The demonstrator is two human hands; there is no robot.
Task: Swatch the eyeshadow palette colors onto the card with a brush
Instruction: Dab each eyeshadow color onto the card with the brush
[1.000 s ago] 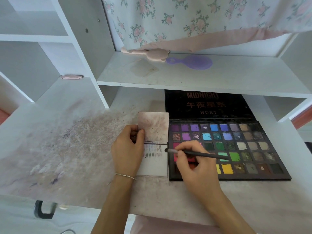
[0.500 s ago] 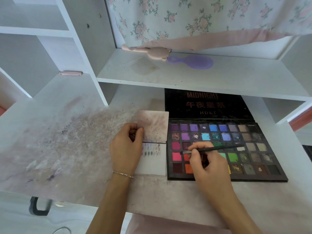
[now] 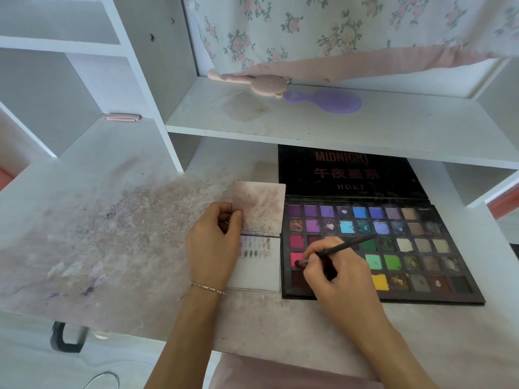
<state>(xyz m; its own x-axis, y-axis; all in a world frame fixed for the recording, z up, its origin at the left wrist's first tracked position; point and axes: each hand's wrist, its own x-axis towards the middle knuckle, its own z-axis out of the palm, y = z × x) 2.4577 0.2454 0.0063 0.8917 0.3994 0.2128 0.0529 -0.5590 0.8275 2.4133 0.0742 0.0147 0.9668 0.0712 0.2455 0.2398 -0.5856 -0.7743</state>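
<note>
Eyeshadow palette (image 3: 421, 248) lies open on the bench (image 3: 126, 248), right of the card (image 3: 261, 273). Right hand (image 3: 337, 279) pinches the brush (image 3: 337, 249), loading pink (tip in the pan); left hand (image 3: 214, 242) grasps the card. Next, I think: stroke below the existing swatches.

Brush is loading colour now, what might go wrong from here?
The brush tip sits in the pink-red pan close to darker neighbours, so it may pick up mixed colour. The right hand rests over several pans and could smudge them. The card already carries swatches beside the left hand, which could smear them.
</note>
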